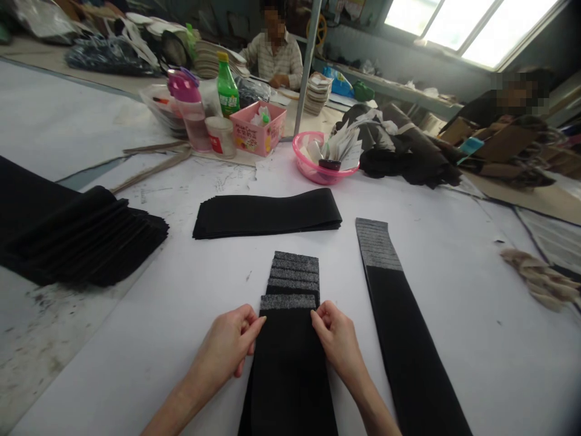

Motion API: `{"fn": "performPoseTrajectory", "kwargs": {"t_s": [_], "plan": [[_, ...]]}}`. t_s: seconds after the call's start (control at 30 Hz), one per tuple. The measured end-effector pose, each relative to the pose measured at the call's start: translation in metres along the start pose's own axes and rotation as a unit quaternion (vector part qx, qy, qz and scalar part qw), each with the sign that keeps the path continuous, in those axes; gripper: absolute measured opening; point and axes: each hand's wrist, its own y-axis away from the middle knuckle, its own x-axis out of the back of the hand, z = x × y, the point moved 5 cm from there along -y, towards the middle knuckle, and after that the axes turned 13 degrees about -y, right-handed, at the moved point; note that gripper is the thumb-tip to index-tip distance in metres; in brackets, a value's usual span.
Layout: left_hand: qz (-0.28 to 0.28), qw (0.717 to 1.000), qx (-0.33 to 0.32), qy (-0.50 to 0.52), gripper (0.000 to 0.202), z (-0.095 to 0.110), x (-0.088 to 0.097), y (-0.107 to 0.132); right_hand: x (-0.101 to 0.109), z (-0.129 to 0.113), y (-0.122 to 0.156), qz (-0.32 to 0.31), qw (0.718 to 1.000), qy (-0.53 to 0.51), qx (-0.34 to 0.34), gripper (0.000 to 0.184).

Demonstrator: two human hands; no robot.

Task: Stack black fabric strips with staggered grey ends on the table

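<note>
Between my hands lies a black fabric strip [290,363] with a speckled grey band across its far end. My left hand [231,339] pinches its left edge just below that band, and my right hand [336,333] pinches the right edge at the same height. Under it, a fanned stack of like strips [295,269] shows several grey ends, staggered away from me. To the right lies a long stack of black strips [408,333] with overlapping grey ends. Beyond my hands rests a folded black fabric stack [267,212], lying crosswise.
A large pile of black fabric [86,242] lies at left. At the back stand a pink basket [324,172] of papers, a pink box [258,130], a green bottle [227,88], and a purple-lidded jug [193,115]. A crumpled cloth [540,278] lies right. Two people sit beyond the table.
</note>
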Motion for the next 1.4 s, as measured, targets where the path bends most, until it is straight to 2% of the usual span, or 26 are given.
{"fn": "performPoseTrajectory", "kwargs": {"t_s": [0.27, 0.57, 0.83, 1.1, 1.4], "plan": [[0.015, 1.0, -0.013, -0.001, 0.038, -0.002, -0.001, 0.0, 0.0, 0.002, 0.0, 0.002, 1.0, 0.002, 0.012, 0.027], [0.0, 1.0, 0.0, -0.005, 0.036, 0.009, 0.006, 0.004, 0.0, -0.002, 0.0, 0.008, 1.0, 0.009, 0.01, 0.025], [0.003, 1.0, -0.005, -0.027, 0.038, 0.0, -0.003, -0.001, 0.002, -0.004, 0.001, 0.019, 1.0, 0.008, 0.007, 0.02], [-0.006, 1.0, -0.001, -0.03, 0.036, 0.012, 0.004, 0.005, 0.003, -0.004, 0.002, 0.027, 0.999, 0.015, 0.015, 0.019], [0.001, 0.998, -0.014, -0.066, 0.038, 0.002, -0.003, 0.002, 0.003, -0.004, 0.001, 0.029, 0.999, 0.033, 0.005, 0.018]]}}
